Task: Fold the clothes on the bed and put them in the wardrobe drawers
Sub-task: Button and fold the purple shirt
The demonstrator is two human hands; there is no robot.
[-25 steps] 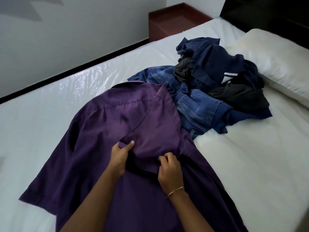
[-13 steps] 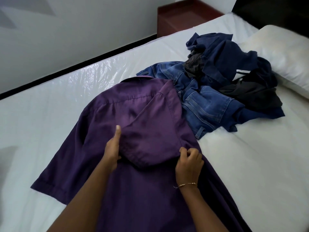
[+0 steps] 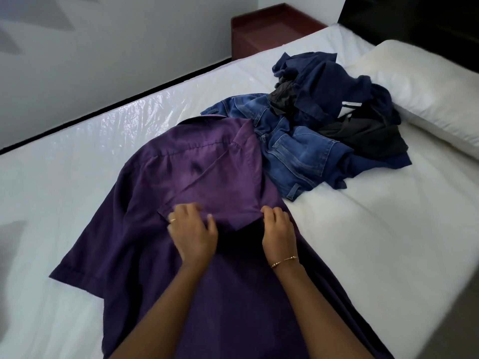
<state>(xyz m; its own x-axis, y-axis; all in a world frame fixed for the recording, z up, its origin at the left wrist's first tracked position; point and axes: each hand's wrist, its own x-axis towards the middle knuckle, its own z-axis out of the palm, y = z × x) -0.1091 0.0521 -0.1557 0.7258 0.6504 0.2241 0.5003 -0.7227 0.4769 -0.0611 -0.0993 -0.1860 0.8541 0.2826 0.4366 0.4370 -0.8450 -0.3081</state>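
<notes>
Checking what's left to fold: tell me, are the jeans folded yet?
No, the jeans lie crumpled in the pile beside the purple shirt.

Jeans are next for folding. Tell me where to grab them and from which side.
Grip the blue jeans by the near hem corner with the belt loop, coming from the bare sheet on the right. That end lies free, while the dark clothes cover the far end.

A bedroom: bed, pillow, nightstand
</notes>
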